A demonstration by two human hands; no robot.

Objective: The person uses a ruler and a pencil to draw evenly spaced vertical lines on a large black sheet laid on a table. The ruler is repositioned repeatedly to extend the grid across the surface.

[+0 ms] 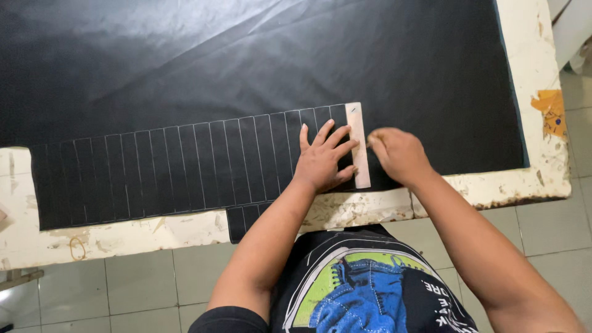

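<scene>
A large black sheet (246, 55) covers a white worn table (530, 179). Its near strip is marked with several thin white lines forming narrow rectangles (179, 166). A pale narrow template strip (358, 145) lies upright on the sheet at the right end of those lines. My left hand (324, 159) presses flat with spread fingers, fingertips touching the template's left edge. My right hand (398, 154) is curled just right of the template, fingers pinched as if around a small marking tool that I cannot make out.
The table's front edge (370, 209) is chipped and runs just under my hands. A small black marked piece (246, 219) hangs over that edge. An orange scrap (550, 111) sticks to the table's right margin. Pale floor tiles (142, 283) lie below.
</scene>
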